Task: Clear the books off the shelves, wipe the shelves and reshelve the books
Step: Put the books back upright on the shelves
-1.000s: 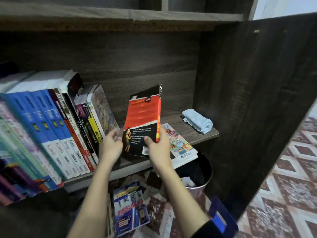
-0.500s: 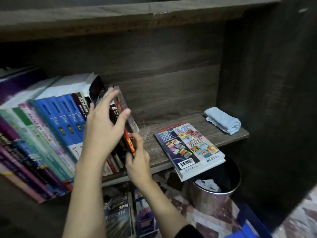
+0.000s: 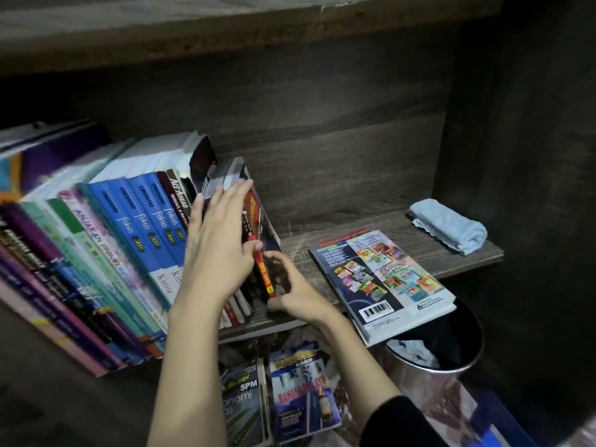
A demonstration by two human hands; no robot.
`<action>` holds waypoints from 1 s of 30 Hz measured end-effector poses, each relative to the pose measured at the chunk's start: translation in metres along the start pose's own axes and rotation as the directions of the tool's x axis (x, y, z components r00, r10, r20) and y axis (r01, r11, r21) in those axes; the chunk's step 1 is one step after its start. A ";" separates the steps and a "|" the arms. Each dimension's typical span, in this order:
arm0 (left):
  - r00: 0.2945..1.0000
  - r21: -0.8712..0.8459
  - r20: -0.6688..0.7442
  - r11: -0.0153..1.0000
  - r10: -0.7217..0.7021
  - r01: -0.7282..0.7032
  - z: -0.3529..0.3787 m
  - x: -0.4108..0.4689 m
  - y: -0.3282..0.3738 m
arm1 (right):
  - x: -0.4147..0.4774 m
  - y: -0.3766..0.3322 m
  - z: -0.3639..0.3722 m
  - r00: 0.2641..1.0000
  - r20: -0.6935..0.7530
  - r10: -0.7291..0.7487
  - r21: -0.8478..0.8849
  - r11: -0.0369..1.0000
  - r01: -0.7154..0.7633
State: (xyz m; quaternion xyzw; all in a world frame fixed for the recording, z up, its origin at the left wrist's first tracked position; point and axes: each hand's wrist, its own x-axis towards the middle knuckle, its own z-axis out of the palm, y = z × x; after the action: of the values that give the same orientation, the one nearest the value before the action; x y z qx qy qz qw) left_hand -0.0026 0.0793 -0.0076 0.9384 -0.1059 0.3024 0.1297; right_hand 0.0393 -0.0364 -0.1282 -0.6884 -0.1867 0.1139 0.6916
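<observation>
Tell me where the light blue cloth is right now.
In the head view the cloth lies rolled up at the far right end of the shelf, beside the side wall and right of the flat book.

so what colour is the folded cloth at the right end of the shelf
The folded cloth is light blue, clearest in the head view.

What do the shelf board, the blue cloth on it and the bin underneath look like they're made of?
Shelf board: likely wood-effect laminate on chipboard, matt grey-brown; the grain looks printed, and the board above shows a crumbly raw edge.
Cloth: soft pale blue fabric, perhaps microfibre or terry; fuzzy surface, rolled folds.
Bin: probably metal, polished; its wall shows reflections.
</observation>
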 end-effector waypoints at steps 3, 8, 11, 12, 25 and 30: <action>0.999 0.022 -0.041 1.000 -0.012 0.013 0.005 0.002 -0.001 | 0.002 0.005 -0.006 0.998 -0.062 0.025 -0.021 0.999 -0.026; 0.991 0.064 -0.126 0.997 -0.037 0.045 0.018 0.005 -0.002 | 0.015 0.021 -0.003 0.971 -0.239 0.007 -0.139 0.989 -0.041; 0.992 0.076 -0.119 0.996 -0.046 0.055 0.025 0.007 -0.004 | 0.022 0.024 -0.003 0.962 -0.271 -0.014 -0.150 0.988 -0.028; 0.991 0.097 -0.126 0.993 -0.047 0.060 0.027 0.008 -0.004 | 0.023 0.025 -0.004 0.960 -0.278 -0.020 -0.158 0.987 -0.025; 0.972 0.215 -0.230 0.971 -0.054 0.105 0.039 0.013 -0.004 | 0.026 0.025 -0.007 0.961 -0.268 -0.074 -0.402 0.915 -0.041; 0.965 0.157 -0.262 0.986 -0.019 0.062 0.034 0.009 0.000 | 0.028 0.014 -0.015 0.984 -0.163 0.078 -0.363 0.922 -0.134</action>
State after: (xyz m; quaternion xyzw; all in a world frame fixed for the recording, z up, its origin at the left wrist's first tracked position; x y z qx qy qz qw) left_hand 0.0225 0.0680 -0.0287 0.9001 -0.0437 0.4275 0.0710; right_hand 0.0716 -0.0379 -0.1391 -0.8226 -0.1165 0.0633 0.5529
